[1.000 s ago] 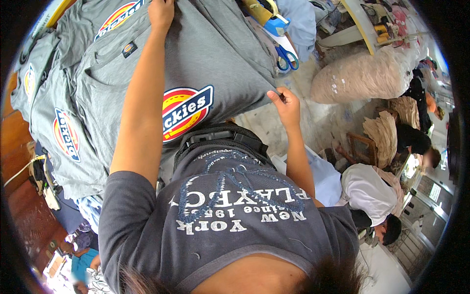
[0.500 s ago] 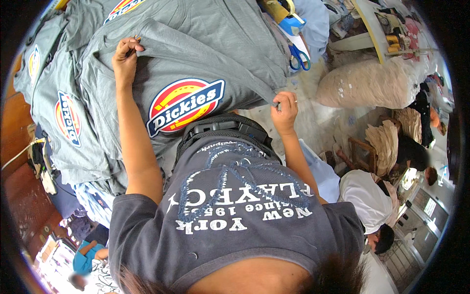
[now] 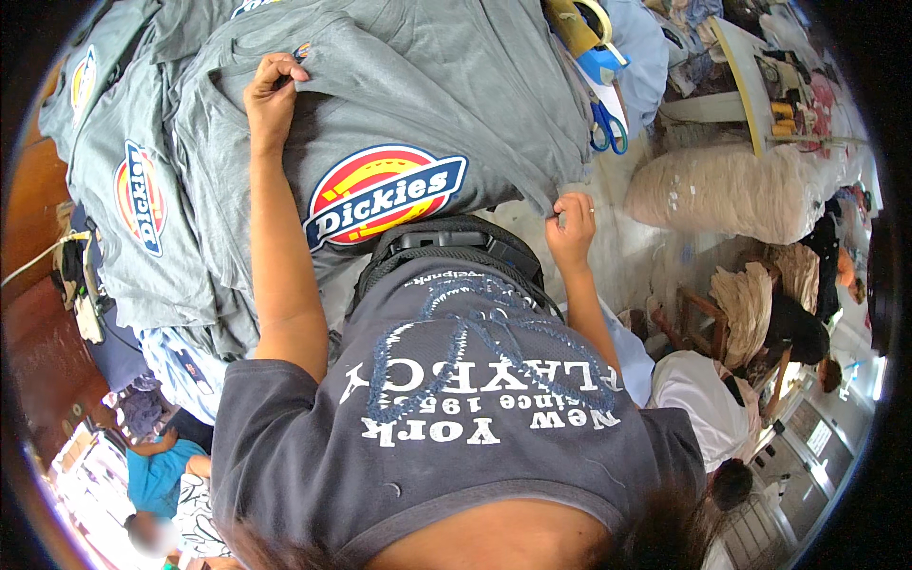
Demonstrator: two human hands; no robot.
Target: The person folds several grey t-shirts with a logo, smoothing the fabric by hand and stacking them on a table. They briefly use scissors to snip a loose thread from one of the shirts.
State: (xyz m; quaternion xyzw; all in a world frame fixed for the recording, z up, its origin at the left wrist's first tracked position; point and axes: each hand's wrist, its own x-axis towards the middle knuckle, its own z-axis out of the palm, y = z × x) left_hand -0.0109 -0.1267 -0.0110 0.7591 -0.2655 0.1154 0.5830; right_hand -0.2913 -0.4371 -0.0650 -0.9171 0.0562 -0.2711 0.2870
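A grey T-shirt (image 3: 427,114) with a large red, yellow and blue printed emblem lies on top of a pile of similar grey T-shirts (image 3: 104,247). My left hand (image 3: 273,100) pinches its cloth beside the neck opening, close to a small coloured neck label (image 3: 302,52). Further right, my right hand (image 3: 572,233) is closed on a drawn-out corner of the same cloth, just past the pile's near right edge. Between both hands the fabric is stretched into a slanting fold. Exactly which part the right fingers grip is hidden.
Blue-handled scissors (image 3: 608,130) and a blue tape dispenser (image 3: 600,65) lie right of the pile. A large plastic-wrapped bundle (image 3: 727,190) is at the right. A person in white (image 3: 698,394) bends at the lower right; another in blue (image 3: 169,480) is at the lower left.
The whole view has shifted, so pile and hands appear further right. Both hands keep their hold on the T-shirt, and the neck label shows more clearly above the left fingers.
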